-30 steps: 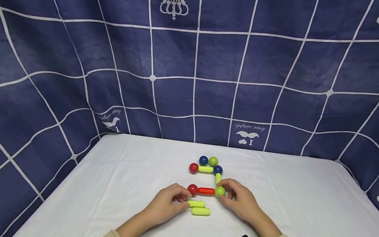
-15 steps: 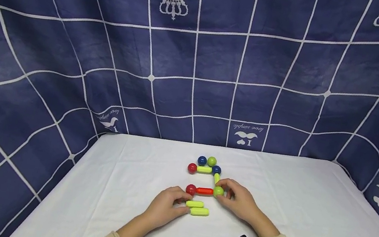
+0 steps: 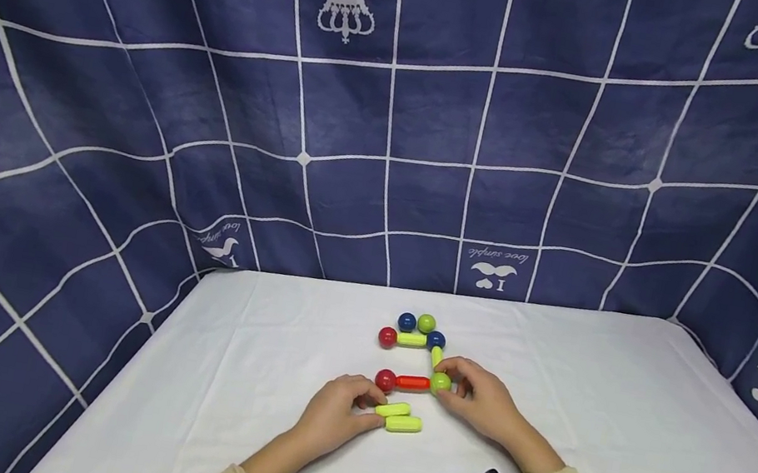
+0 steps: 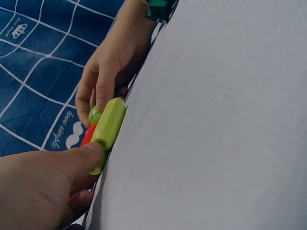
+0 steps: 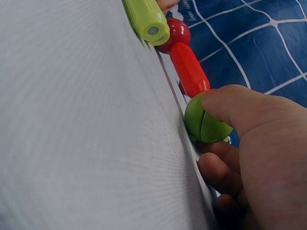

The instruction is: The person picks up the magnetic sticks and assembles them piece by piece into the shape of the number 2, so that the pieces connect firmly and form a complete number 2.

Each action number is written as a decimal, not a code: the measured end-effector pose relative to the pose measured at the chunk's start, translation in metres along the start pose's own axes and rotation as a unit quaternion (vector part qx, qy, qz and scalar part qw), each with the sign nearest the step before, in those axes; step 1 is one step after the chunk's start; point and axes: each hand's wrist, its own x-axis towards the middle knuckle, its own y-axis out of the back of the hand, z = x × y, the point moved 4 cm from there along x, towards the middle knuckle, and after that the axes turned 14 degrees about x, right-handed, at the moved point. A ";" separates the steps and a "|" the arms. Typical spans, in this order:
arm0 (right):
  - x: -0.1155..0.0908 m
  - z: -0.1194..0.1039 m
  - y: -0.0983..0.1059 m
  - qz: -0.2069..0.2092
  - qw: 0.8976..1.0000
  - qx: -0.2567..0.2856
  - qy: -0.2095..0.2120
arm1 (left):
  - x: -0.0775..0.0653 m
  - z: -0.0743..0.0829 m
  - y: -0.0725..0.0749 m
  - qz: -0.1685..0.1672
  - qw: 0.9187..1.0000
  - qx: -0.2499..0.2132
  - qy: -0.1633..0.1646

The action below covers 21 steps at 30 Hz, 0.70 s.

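Observation:
My right hand pinches a green ball between thumb and fingers. A red magnetic rod joins that ball to a red ball. Another yellow-green rod runs from it up to a dark blue ball. My left hand has thumb and index finger curled at the left end of the farther of two loose yellow-green rods. The nearer rod lies alongside, its end against the thumb in the left wrist view. The index fingertip is partly hidden there.
Behind the joined pieces, a yellow-green rod links the blue ball to a second red ball. A loose blue ball and a green ball sit just beyond. White cloth covers the table; a blue checked curtain hangs behind.
The farther loose rod has turned slightly, its right end angled away. My left thumb and index finger have shifted a little at its end. My right hand stays on the green ball.

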 end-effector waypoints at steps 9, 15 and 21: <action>-0.001 -0.002 0.001 -0.002 1.000 0.003 0.012 | 0.000 -0.001 0.000 0.014 0.999 -0.041 -0.004; 0.000 -0.003 0.002 -0.001 1.000 0.001 0.009 | 0.000 -0.006 0.001 0.040 0.993 -0.108 0.016; 0.000 -0.003 0.002 -0.002 1.000 -0.001 -0.001 | -0.001 -0.008 0.003 0.070 0.985 -0.147 0.063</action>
